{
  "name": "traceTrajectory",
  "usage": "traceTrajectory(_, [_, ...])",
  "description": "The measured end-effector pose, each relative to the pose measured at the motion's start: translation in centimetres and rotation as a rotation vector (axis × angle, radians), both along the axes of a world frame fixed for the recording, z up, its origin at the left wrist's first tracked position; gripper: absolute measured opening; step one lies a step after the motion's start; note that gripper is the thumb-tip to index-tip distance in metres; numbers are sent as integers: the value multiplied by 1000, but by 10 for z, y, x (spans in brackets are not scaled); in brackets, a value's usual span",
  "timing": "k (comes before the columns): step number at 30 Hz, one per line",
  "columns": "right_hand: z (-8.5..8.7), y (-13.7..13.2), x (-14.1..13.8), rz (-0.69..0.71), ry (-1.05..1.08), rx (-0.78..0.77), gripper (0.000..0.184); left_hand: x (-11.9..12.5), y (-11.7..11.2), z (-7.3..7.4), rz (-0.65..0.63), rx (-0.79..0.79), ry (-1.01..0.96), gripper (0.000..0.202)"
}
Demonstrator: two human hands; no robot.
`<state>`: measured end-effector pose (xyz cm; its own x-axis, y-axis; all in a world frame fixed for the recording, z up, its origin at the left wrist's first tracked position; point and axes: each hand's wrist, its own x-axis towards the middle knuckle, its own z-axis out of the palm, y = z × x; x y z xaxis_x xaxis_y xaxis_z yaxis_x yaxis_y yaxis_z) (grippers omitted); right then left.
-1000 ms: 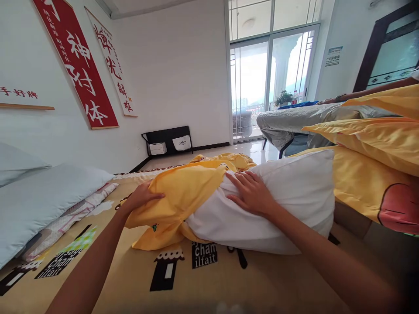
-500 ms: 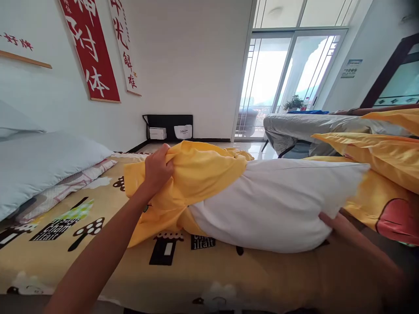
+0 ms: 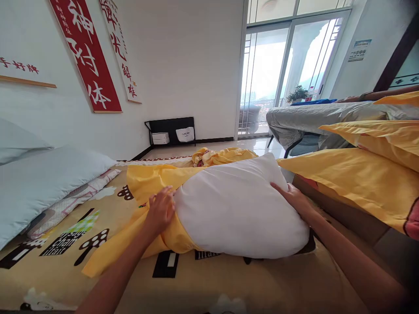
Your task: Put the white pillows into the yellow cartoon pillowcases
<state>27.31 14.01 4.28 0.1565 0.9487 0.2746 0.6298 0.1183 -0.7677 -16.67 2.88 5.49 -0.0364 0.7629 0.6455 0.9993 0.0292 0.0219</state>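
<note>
A plump white pillow (image 3: 238,205) lies across the bed with its left end inside a yellow pillowcase (image 3: 147,174). My left hand (image 3: 162,209) is on the pillowcase beside its opening, fingers curled over the cloth at the pillow's edge. At the pillow's right end, my right hand (image 3: 296,200) grips the white fabric, thumb on top and the other fingers partly hidden. The pillowcase's loose left part is spread flat over the patterned bed sheet (image 3: 114,279).
Light blue pillows (image 3: 55,183) rest at the left by the wall. Bunched yellow cloth (image 3: 229,155) lies at the bed's far edge. Yellow pillows (image 3: 360,174) are stacked on the right, before a table under a silvery cover (image 3: 304,117). A black rack (image 3: 173,131) stands at the far wall.
My left hand has moved down and right along the pillowcase to its opening. My right hand has shifted up and left on the pillow's end. The pillowcase's left part has flattened out.
</note>
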Motion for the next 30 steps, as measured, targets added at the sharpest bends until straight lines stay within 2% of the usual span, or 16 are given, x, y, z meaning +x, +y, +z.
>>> traceTrajectory(2, [-10,13,2,34,-9,-83,70,18,-22,-29,-326,-68,186,39])
traceTrajectory(4, [-13,19,3,37,-85,-80,69,31,-36,-46,-477,-95,300,37])
traceTrajectory(6, [-13,13,-2,-31,-248,54,63,40,-40,-51,-455,-72,346,34])
traceTrajectory(8, [-15,-12,-18,-25,-446,304,56,44,-38,-50,-402,-61,384,28])
traceTrajectory(9, [-19,-30,-30,53,-549,449,54,45,-36,-48,-398,-75,405,24])
traceTrajectory(11, [-34,-71,-59,383,-753,674,55,47,-33,-44,-411,-135,426,22])
traceTrajectory(12, [-43,-89,-75,553,-875,744,59,48,-32,-42,-411,-175,425,23])
traceTrajectory(13, [-54,-104,-89,611,-961,784,60,50,-32,-41,-402,-215,421,24])
traceTrajectory(15, [-72,-118,-112,564,-1044,909,59,52,-35,-39,-362,-292,421,28])
traceTrajectory(18, [-84,-101,-127,509,-1035,1053,52,60,-41,-42,-329,-383,431,30])
traceTrajectory(22, [-67,-58,-125,668,-916,1086,44,94,-40,-61,-405,-379,425,23])
traceTrajectory(26, [-38,-45,-131,746,-858,1065,33,147,-26,-80,-471,-368,393,24])
traceTrajectory(28, [-19,-48,-140,796,-881,1033,28,169,-17,-81,-475,-318,327,27])
traceTrajectory(30, [2,-52,-153,865,-915,978,24,184,-11,-75,-484,-251,273,29])
